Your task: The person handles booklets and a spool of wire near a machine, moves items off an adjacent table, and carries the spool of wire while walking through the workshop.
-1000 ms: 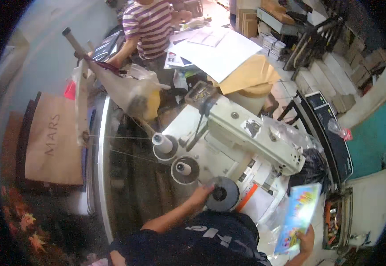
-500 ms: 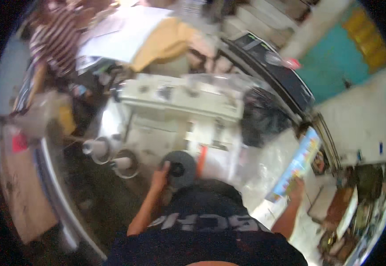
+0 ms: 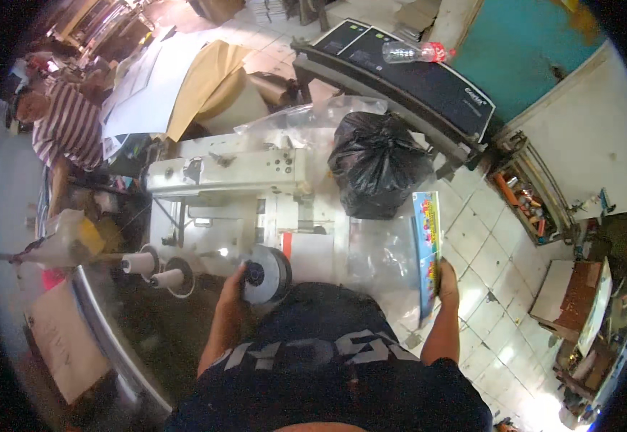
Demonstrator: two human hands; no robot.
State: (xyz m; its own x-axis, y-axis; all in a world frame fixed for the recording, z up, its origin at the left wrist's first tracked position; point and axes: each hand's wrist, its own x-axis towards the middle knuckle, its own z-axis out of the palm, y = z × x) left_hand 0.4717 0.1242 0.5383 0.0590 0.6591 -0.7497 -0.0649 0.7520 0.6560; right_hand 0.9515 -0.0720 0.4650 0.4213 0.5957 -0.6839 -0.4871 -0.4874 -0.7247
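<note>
My left hand (image 3: 232,288) is closed at the edge of a grey reel (image 3: 270,272) with a dark hub, held in front of my body. Most of its fingers are hidden behind the reel. Over to the right, my right hand (image 3: 446,282) grips a flat, colourful printed pack (image 3: 426,245), blue with yellow and red, standing nearly upright. Beyond the reel is a white sewing machine (image 3: 227,173) on its table. Two white thread cones (image 3: 169,279) stand left of the reel. Clear plastic (image 3: 382,248) lies between the reel and the pack.
A tied black plastic bag (image 3: 378,162) sits at the table's right end. Behind it, a dark bench (image 3: 428,79) carries a plastic bottle (image 3: 414,52). Papers (image 3: 155,90) are piled at the back left, near a person in a striped shirt (image 3: 72,126). A box (image 3: 569,295) rests on the right-hand tiles.
The view has shifted and sharpened. My right hand has brought the printed pack closer in and turned it more upright. The reel has tilted, showing its rim, still in my left hand.
</note>
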